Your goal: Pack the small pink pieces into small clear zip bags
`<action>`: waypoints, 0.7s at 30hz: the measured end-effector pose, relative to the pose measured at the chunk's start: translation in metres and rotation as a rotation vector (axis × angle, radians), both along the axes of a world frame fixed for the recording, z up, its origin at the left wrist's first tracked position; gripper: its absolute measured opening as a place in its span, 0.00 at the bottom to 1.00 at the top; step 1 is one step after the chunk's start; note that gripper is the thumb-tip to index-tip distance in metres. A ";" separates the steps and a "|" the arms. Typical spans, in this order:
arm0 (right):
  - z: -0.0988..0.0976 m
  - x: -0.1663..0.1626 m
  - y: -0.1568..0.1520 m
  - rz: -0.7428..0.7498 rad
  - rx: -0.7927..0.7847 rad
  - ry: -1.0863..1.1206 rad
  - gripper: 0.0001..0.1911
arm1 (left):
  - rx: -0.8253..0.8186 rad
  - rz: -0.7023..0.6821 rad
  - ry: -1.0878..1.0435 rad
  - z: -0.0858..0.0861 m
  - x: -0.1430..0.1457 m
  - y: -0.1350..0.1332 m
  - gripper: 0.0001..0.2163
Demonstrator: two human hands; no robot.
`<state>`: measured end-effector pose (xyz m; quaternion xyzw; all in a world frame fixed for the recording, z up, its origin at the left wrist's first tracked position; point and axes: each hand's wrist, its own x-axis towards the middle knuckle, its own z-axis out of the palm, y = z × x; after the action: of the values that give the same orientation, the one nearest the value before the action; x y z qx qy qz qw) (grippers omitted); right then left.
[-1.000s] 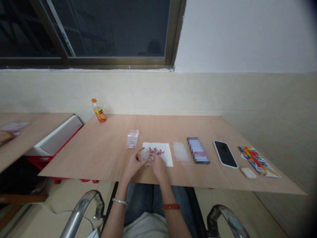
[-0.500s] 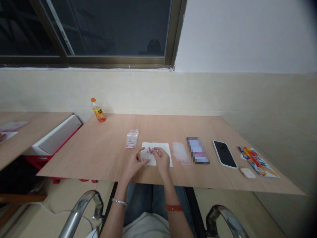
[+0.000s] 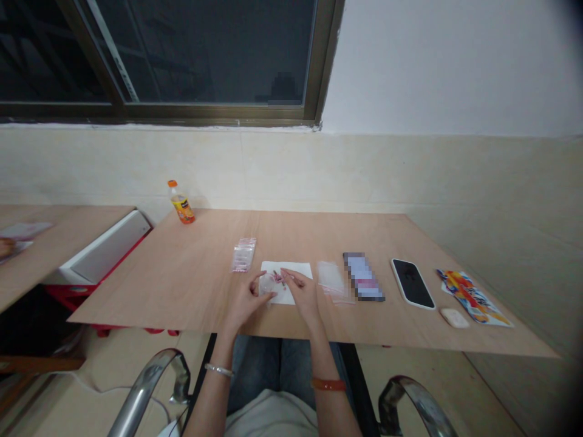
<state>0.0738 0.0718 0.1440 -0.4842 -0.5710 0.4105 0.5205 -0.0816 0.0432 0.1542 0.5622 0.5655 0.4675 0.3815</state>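
Note:
My left hand point(image 3: 246, 301) is over the sheet of white paper point(image 3: 298, 267), thumb and fingers curled round the edges of a small clear plastic bag point(image 3: 266, 284). Tiny pink and dark pieces point(image 3: 278, 277) show at the bag's right side; their kind is too small to tell. Beside them my right hand point(image 3: 304, 295) has its thumb and fingertips pinched together at the pieces, and what lies between the fingertips cannot be made out. Close by on the right lie flat clear zip bags point(image 3: 331, 278). A stack of clear bags with pinkish edges point(image 3: 243, 254) rests to the left of the paper.
Right of the zip bags lie a phone with a blurred screen point(image 3: 363, 277), a white-edged dark phone point(image 3: 412, 284), a small white case point(image 3: 454, 318) and a colourful packet point(image 3: 476, 297). An orange-capped bottle point(image 3: 181, 203) stands at the back left. Metal armrests point(image 3: 146, 388) flank me.
My right hand has shifted slightly right and its fingers have spread a little, showing more of the pink pieces. The left hand with the bag has hardly moved.

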 end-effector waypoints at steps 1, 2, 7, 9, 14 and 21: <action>-0.004 0.003 0.002 -0.034 -0.014 -0.036 0.17 | -0.004 0.004 -0.003 0.000 0.000 0.000 0.26; -0.008 0.006 0.003 -0.063 -0.030 -0.105 0.17 | -0.013 0.003 -0.004 -0.001 0.000 0.000 0.26; -0.036 0.009 0.006 -0.122 -0.143 -0.521 0.13 | -0.041 -0.026 -0.026 -0.003 0.001 0.000 0.27; -0.043 0.006 0.006 -0.142 -0.201 -0.605 0.14 | -0.027 -0.034 -0.028 -0.003 0.000 -0.001 0.27; -0.051 0.000 0.008 -0.161 -0.251 -0.707 0.12 | -0.002 -0.008 0.031 0.000 -0.001 -0.002 0.26; -0.054 0.007 0.009 -0.168 -0.185 -0.567 0.10 | -0.020 -0.020 0.026 0.005 0.001 -0.005 0.25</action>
<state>0.0806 0.0813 0.0903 -0.6703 -0.6117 0.2647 0.3261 -0.0805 0.0382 0.1592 0.5701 0.5694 0.4508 0.3842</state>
